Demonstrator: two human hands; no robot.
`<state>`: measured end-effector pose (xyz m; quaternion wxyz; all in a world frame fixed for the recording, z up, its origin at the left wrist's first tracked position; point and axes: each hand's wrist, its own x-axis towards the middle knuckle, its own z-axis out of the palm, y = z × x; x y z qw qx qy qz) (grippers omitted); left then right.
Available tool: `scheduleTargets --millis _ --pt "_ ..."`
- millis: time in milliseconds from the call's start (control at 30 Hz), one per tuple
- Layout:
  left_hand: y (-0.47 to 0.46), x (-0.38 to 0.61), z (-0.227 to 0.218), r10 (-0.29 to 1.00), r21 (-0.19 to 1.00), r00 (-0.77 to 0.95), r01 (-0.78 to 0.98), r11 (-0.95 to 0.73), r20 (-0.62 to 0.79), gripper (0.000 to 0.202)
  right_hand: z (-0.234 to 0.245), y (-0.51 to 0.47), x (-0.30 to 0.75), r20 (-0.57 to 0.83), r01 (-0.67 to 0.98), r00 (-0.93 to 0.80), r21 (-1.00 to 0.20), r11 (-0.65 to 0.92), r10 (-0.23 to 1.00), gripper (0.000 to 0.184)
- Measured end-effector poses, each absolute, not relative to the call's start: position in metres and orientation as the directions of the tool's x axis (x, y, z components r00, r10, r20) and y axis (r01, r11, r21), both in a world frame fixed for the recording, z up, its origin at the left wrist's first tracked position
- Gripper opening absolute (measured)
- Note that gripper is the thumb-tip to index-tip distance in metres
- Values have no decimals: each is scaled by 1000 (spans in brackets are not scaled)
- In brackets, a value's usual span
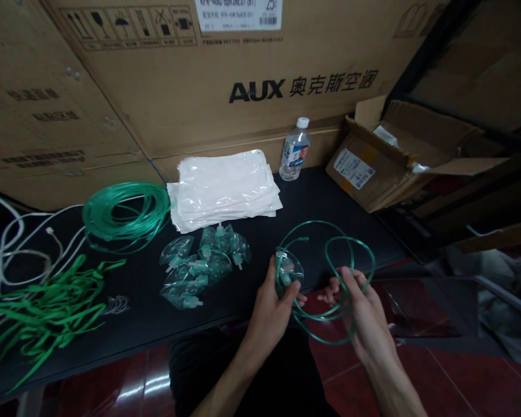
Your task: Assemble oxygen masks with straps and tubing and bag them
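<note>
My left hand [274, 301] is closed around a clear green oxygen mask [292, 267], near the front edge of the black table. Loops of thin green tubing [325, 317] run from beside the mask across to my right hand [359, 304], whose thumb and fingers pinch the tubing. One free tube end lies over the tabletop just above the mask. To the left of my left hand, several more green masks [208, 263] rest in a pile. A large coil of green tubing [125, 211] lies farther left.
Behind the masks is a stack of white plastic bags [226, 188]. A water bottle [295, 149] stands by a big carton [260, 104]. An opened cardboard box [360, 168] sits at the right. Green elastic straps [56, 307], metal strips [116, 304] and white cables [15, 231] lie left.
</note>
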<state>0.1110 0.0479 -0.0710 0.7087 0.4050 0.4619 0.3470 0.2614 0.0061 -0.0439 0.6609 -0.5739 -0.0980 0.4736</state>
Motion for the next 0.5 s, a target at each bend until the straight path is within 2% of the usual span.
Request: scheduleTargets --millis 67,167,333,500 --pt "48 109 -71 871 890 319 -140 434 -374 63 -42 11 275 -398 -487 520 -865 -120 756 46" --pt "48 104 -69 872 875 296 -176 451 -390 58 -37 17 297 -388 -449 487 -880 -157 782 50" --pt "46 100 -67 885 872 272 -215 440 -379 67 -31 16 312 -459 -317 319 -876 -363 829 48" --pt "47 102 -69 892 895 291 -184 407 -346 82 -33 10 314 -545 -137 168 -838 -528 821 45"
